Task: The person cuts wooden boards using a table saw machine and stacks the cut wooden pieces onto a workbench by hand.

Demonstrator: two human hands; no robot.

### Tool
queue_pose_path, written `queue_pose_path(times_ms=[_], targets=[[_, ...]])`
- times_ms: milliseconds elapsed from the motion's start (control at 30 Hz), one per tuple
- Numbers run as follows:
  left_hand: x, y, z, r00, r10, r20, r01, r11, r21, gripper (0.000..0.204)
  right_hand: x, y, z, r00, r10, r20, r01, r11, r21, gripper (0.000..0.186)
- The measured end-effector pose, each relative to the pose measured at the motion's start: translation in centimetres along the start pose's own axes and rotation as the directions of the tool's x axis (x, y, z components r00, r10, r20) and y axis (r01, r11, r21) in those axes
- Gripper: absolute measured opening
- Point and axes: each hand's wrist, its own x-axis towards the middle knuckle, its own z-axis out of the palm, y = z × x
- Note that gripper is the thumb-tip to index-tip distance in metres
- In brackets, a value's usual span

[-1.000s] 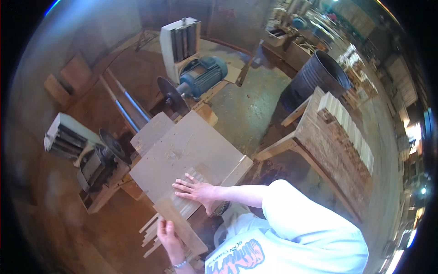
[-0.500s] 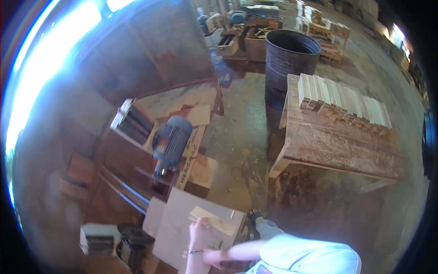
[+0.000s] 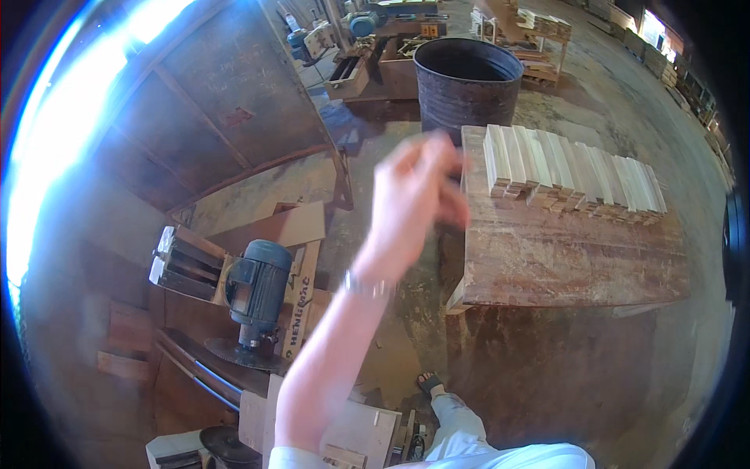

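My left hand [image 3: 414,195] is raised at the end of my outstretched arm, blurred by motion, with a band on the wrist. Its fingers are spread and loosely curled, and I see nothing in them. It hovers just left of a worn wooden bench [image 3: 562,266]. A row of stacked light wooden pieces [image 3: 570,168] lies along the bench's far edge, close to my fingertips. My right hand is out of the picture.
A black metal drum [image 3: 467,82] stands behind the bench. At lower left is a blue electric motor [image 3: 258,285] with a round disc [image 3: 242,356] under it. A pale work board [image 3: 351,430] and my sandalled foot [image 3: 430,383] are at the bottom. Boards and machines lie farther back.
My view has swung from the saw table toward the bench. My left hand held a wooden piece half a second ago; now it reaches toward the stacked pieces with nothing in it.
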Motion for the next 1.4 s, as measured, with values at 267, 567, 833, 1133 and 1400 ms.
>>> queue_pose_path(times_ms=[267,567,833,1133,1400], targets=[[-27.1,-7.2,-6.7,0.962,-0.19,-0.196,0.269,0.783,0.561,0.023,-6.4,-7.8,13.7,0.998,0.018,0.052,-0.028,0.981,0.19,0.118],[-64.6,-15.0,-0.9,0.212,-0.047,-0.976,0.625,0.774,0.099,0.014,3.4,-5.0,-2.9,0.55,-0.016,0.835,0.24,0.961,-0.14,0.142],[-77.9,-16.3,5.7,0.035,0.271,-0.962,0.847,0.503,0.173,0.016,6.7,-3.9,-9.4,0.493,0.064,0.868,0.194,0.964,-0.181,0.154],[-85.9,-21.7,2.6,0.102,0.384,-0.918,0.926,0.3,0.228,0.024,5.8,-5.8,-7.5,0.506,0.035,0.862,0.19,0.97,-0.152,0.152],[-85.7,-19.9,-9.1,0.218,0.414,-0.884,0.925,0.2,0.322,0.016,6.2,-6.3,-8.2,0.485,0.091,0.87,0.173,0.965,-0.197,0.15]])
